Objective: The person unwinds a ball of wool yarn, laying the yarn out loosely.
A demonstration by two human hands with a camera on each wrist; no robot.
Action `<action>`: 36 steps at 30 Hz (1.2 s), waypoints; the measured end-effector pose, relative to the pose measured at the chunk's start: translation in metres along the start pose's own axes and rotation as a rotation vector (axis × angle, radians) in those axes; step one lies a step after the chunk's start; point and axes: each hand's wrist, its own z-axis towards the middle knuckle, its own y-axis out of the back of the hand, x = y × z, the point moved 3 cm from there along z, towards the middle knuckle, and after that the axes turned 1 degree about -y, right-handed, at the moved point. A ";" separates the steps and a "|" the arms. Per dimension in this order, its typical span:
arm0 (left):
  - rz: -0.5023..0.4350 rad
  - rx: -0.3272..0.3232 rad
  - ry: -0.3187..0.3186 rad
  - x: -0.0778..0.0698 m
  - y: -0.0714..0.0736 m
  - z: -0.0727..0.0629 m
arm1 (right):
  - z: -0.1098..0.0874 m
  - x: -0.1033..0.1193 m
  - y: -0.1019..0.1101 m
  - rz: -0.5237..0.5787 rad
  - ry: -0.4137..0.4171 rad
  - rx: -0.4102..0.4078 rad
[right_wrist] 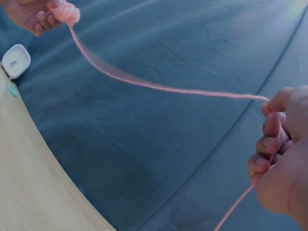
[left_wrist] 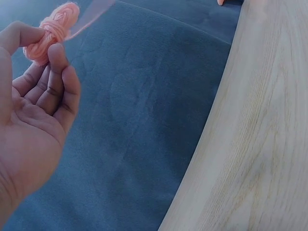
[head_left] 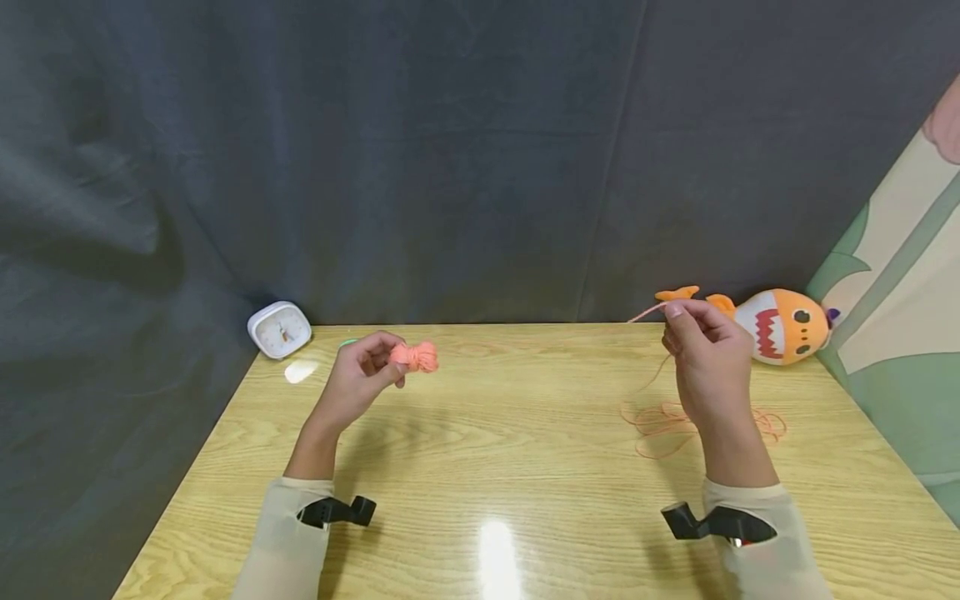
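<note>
A small bundle of coral-pink yarn (head_left: 415,357), wound tight round its middle, is pinched between the thumb and fingers of my left hand (head_left: 360,379). Across in the right wrist view, a single yarn strand (right_wrist: 159,87) sags from that bundle to my right hand (right_wrist: 288,149). The right thumb and index finger pinch this strand, and it runs on through the curled fingers and out below the palm. Under the right hand in the head view, loose loops of yarn (head_left: 660,421) lie on the table. Both hands are raised above the tabletop.
A white clock (head_left: 279,330) stands at the table's back left corner, with a small green item (right_wrist: 12,90) near it. An orange and white shark plush (head_left: 783,327) lies at the back right. Dark curtain cloth (head_left: 465,167) hangs behind the wooden table (head_left: 487,467).
</note>
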 end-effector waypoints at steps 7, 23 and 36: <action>-0.020 -0.035 -0.001 -0.001 0.005 0.000 | 0.002 0.005 0.004 0.022 -0.016 -0.057; -0.002 -0.086 0.042 0.000 0.008 0.002 | 0.007 0.014 0.013 0.092 0.051 -0.072; -0.025 -0.066 0.037 0.004 0.008 0.001 | 0.012 0.021 0.031 0.112 0.058 -0.186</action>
